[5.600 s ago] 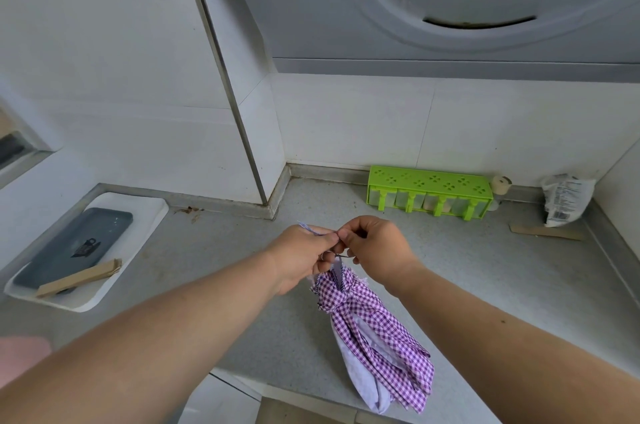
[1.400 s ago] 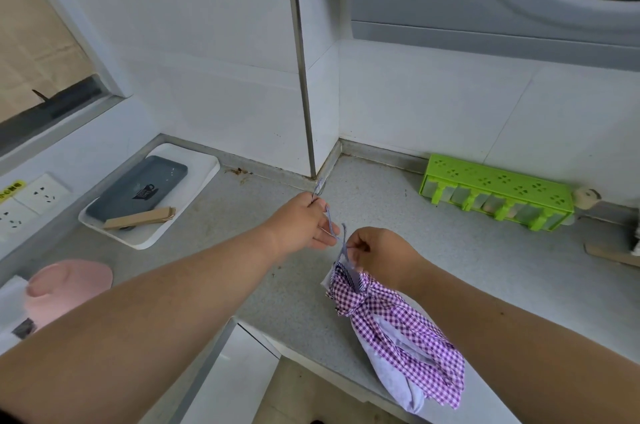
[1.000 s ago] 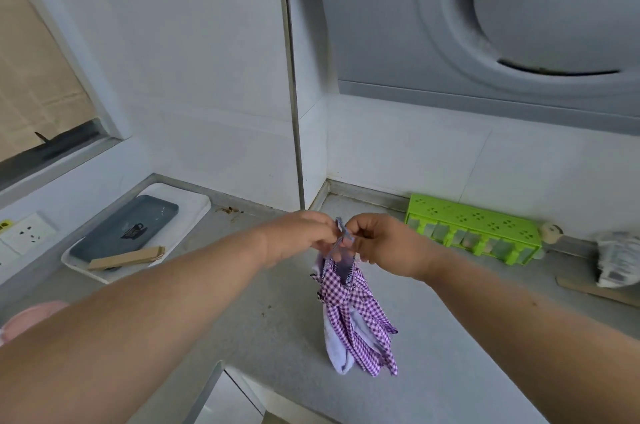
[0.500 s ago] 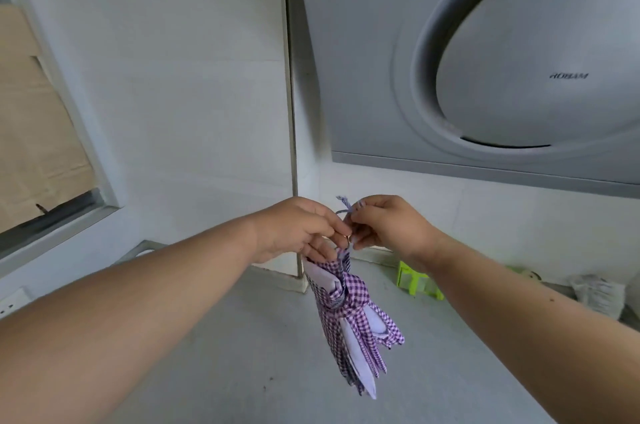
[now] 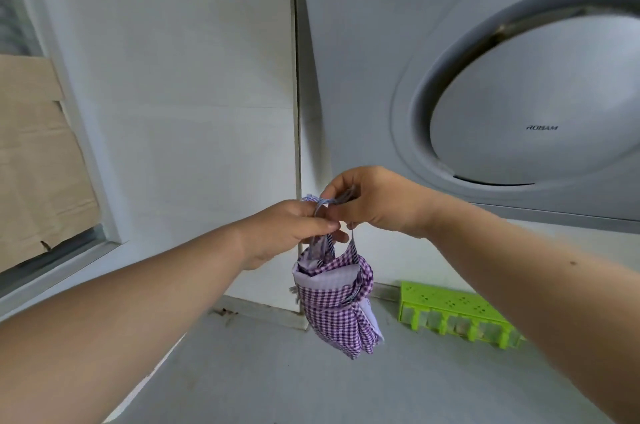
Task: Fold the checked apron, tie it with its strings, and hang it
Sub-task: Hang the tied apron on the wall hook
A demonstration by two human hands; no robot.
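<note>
The purple-and-white checked apron (image 5: pixel 334 306) is a folded, tied bundle hanging in the air above the grey countertop (image 5: pixel 263 375). Its thin strings (image 5: pixel 329 205) run up from the bundle into both hands. My left hand (image 5: pixel 291 233) pinches the strings from the left, fingers curled round them. My right hand (image 5: pixel 374 202) pinches the strings from the right and a little higher. The two hands touch just in front of the wall corner. No hook shows in view.
A green perforated rack (image 5: pixel 457 316) stands on the countertop against the back wall. A grey range hood (image 5: pixel 519 105) with a round panel hangs at upper right. A window frame (image 5: pixel 59 153) with brown board behind it is at left.
Both hands have lifted the bundle off the countertop and higher along the wall corner; the view has tilted upward, and the white tray at left has left the frame.
</note>
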